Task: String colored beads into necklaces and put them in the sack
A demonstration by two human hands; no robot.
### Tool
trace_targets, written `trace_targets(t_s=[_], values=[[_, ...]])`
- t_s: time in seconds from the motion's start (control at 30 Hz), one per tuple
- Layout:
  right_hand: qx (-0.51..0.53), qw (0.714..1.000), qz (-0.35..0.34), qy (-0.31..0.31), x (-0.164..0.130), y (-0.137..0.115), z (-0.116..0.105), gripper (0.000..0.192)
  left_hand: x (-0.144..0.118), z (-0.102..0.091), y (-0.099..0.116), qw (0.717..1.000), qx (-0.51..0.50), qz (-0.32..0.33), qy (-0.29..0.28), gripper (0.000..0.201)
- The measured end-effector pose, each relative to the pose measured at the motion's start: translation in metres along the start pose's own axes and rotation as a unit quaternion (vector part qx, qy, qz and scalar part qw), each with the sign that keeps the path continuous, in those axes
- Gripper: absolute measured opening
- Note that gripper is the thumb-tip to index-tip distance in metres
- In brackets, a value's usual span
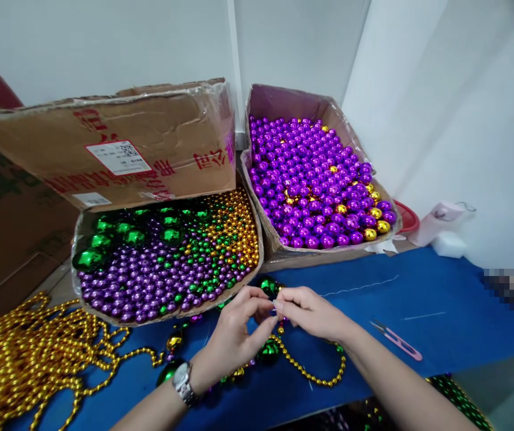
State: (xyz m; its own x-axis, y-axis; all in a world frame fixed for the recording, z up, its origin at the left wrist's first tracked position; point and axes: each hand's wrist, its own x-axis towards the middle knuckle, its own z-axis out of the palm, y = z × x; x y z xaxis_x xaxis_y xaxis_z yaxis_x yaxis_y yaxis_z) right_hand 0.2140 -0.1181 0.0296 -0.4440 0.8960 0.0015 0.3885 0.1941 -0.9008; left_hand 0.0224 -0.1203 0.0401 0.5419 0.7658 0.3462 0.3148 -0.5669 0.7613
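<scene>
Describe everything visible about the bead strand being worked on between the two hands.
The bead strand lies on the blue table cover, looping from the fingers down toward the near edge. It mixes small shiny gold beads with larger green metallic balls and a few purple ones, all looking like plated plastic. Its upper end is pinched between the left hand and the right hand, just in front of the mixed-bead box. The thread itself is too fine to make out.
</scene>
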Motion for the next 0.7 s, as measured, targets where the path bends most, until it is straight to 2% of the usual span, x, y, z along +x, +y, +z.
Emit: trace_targets(t_s=[0.1, 0.17, 0.27, 0.33, 0.4, 0.47, 0.53, 0.63, 0.67, 0.7], values=[[0.021, 1.0, -0.005, 0.004, -0.002, -0.002, -0.006, 0.024, 0.002, -0.004, -0.002, 0.997, -0.053, -0.048, -0.008, 0.013], [0.044, 0.999, -0.009, 0.013, -0.005, -0.001, -0.015, 0.019, 0.001, -0.009, -0.006, 0.981, -0.155, -0.117, -0.017, 0.021], [0.115, 0.992, -0.005, 0.05, -0.014, 0.008, -0.028, 0.018, -0.005, -0.019, -0.015, 0.915, -0.355, -0.191, 0.001, 0.019], [0.181, 0.98, 0.005, 0.079, -0.02, 0.017, -0.028, 0.022, -0.01, -0.022, -0.021, 0.858, -0.475, -0.195, 0.025, 0.016], [0.258, 0.96, 0.013, 0.107, -0.023, 0.025, -0.018, 0.025, -0.014, -0.021, -0.025, 0.803, -0.567, -0.177, 0.041, 0.016], [0.331, 0.934, 0.011, 0.133, -0.022, 0.029, -0.002, 0.03, -0.014, -0.016, -0.024, 0.763, -0.625, -0.157, 0.054, 0.017], [0.437, 0.886, 0.004, 0.153, -0.017, 0.028, 0.014, 0.032, -0.01, -0.008, -0.019, 0.74, -0.654, -0.142, 0.067, 0.017], [0.6, 0.782, -0.006, 0.172, -0.007, 0.022, 0.027, 0.03, -0.002, 0.003, -0.01, 0.723, -0.672, -0.127, 0.099, 0.015], [0.632, 0.755, -0.008, 0.176, -0.004, 0.021, 0.027, 0.029, 0.0, 0.005, -0.008, 0.72, -0.673, -0.127, 0.112, 0.016], [0.645, 0.743, -0.009, 0.18, -0.003, 0.019, 0.026, 0.029, 0.001, 0.007, -0.006, 0.721, -0.67, -0.132, 0.123, 0.017]])
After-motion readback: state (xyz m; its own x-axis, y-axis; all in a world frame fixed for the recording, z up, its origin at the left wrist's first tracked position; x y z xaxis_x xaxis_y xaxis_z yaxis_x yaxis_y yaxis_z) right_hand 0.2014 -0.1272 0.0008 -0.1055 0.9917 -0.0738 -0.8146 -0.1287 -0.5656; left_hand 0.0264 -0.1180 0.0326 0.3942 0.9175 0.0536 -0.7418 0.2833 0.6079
